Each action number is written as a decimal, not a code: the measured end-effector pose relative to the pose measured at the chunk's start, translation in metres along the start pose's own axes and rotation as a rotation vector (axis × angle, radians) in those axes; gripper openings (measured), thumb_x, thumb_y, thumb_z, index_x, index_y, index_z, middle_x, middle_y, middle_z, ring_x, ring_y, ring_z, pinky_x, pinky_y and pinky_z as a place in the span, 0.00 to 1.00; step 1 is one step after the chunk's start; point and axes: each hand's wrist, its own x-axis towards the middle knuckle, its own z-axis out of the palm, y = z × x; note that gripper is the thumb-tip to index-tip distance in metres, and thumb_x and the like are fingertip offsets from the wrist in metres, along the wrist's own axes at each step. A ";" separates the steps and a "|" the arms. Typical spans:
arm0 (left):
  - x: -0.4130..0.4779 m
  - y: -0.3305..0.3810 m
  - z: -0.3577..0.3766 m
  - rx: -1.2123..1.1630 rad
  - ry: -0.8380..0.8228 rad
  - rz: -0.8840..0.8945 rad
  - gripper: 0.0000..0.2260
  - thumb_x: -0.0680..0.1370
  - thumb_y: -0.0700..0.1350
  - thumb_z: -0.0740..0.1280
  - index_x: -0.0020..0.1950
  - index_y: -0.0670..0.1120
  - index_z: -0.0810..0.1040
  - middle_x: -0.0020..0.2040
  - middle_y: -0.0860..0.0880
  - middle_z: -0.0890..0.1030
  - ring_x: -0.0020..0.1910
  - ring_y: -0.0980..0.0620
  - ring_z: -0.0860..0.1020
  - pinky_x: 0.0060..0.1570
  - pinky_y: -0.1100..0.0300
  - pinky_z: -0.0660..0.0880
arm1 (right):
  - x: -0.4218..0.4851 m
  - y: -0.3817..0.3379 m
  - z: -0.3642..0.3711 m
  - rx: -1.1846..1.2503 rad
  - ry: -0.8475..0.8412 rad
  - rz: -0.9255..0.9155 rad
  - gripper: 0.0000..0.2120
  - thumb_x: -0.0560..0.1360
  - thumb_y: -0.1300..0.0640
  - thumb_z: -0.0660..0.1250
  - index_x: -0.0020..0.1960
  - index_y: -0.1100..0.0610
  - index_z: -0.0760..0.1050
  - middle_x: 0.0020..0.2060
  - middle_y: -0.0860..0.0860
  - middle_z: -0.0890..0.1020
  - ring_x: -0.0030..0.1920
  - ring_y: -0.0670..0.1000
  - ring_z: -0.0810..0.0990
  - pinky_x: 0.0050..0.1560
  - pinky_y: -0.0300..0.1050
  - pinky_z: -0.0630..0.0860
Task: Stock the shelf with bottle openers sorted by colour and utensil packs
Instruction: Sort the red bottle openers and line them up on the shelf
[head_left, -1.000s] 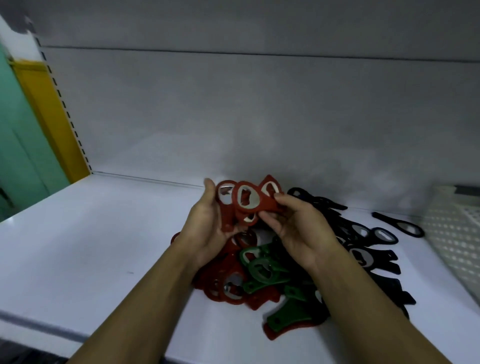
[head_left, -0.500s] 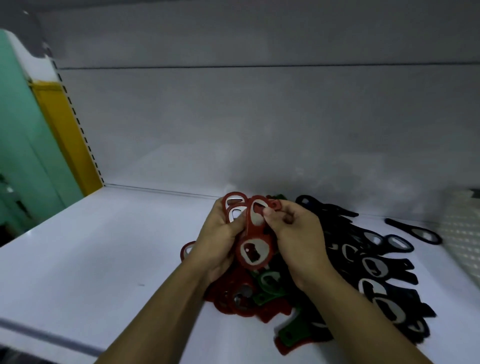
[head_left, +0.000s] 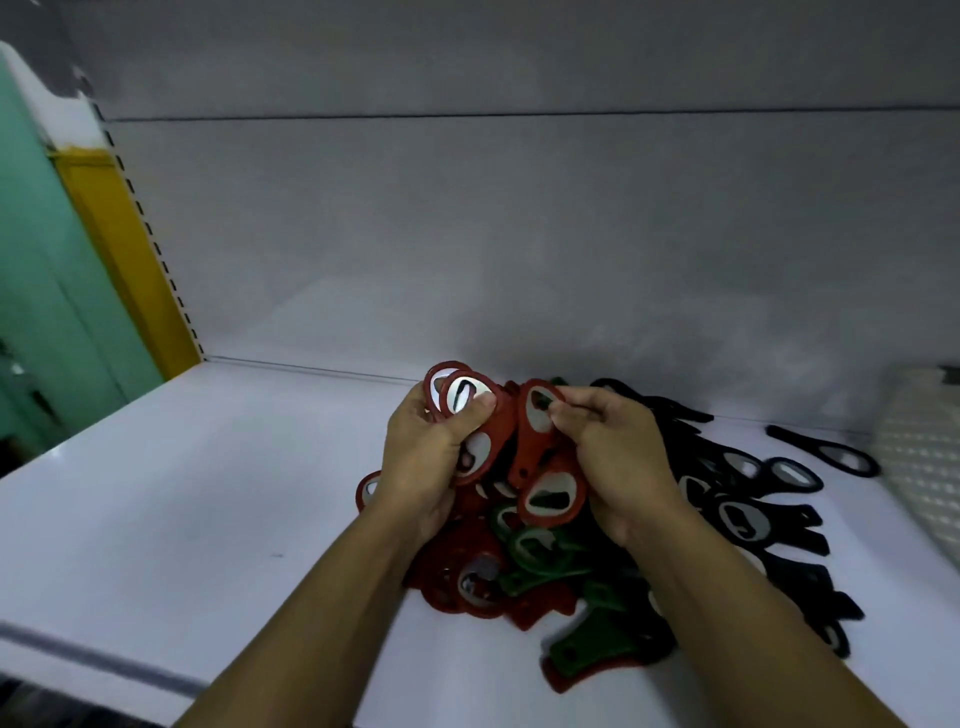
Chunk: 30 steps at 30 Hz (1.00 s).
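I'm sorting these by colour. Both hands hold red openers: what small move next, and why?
Probably slide the red opener pinched by the right hand onto the red stack in the left hand: same colour, heads side by side.

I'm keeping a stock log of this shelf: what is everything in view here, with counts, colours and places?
held openers: several, red, between the two hands above the pile
red pile: count unclear, red, on the shelf under the hands
green openers: a few, green, mixed into the pile
black openers: many, black, heaped right of the hands
stray opener: one, black, alone near the basket
basket: one, white, right edge
shelf: one, white, under everything
back panel: one, grey, behind the shelf
post: one, yellow, far left
left hand: one, grips a red stack
right hand: one, pinches one red opener
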 end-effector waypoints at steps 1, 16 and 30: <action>0.000 0.000 0.000 0.001 0.013 0.001 0.12 0.74 0.36 0.72 0.57 0.41 0.79 0.49 0.41 0.85 0.47 0.41 0.84 0.48 0.47 0.82 | -0.001 0.000 0.001 0.021 -0.008 0.023 0.07 0.80 0.63 0.63 0.50 0.57 0.80 0.41 0.52 0.86 0.40 0.49 0.86 0.41 0.44 0.83; 0.000 -0.013 0.011 0.328 0.112 0.185 0.11 0.79 0.46 0.66 0.61 0.50 0.73 0.53 0.49 0.82 0.52 0.49 0.82 0.55 0.49 0.80 | -0.010 0.006 0.018 0.066 -0.048 0.208 0.12 0.81 0.59 0.59 0.55 0.64 0.78 0.46 0.62 0.84 0.43 0.58 0.84 0.39 0.47 0.81; -0.002 0.000 0.012 0.026 0.008 -0.078 0.07 0.83 0.41 0.58 0.59 0.47 0.73 0.45 0.43 0.82 0.41 0.49 0.82 0.39 0.56 0.80 | -0.007 0.001 0.011 0.106 0.038 0.115 0.06 0.81 0.60 0.60 0.55 0.59 0.74 0.26 0.52 0.78 0.28 0.50 0.78 0.27 0.42 0.78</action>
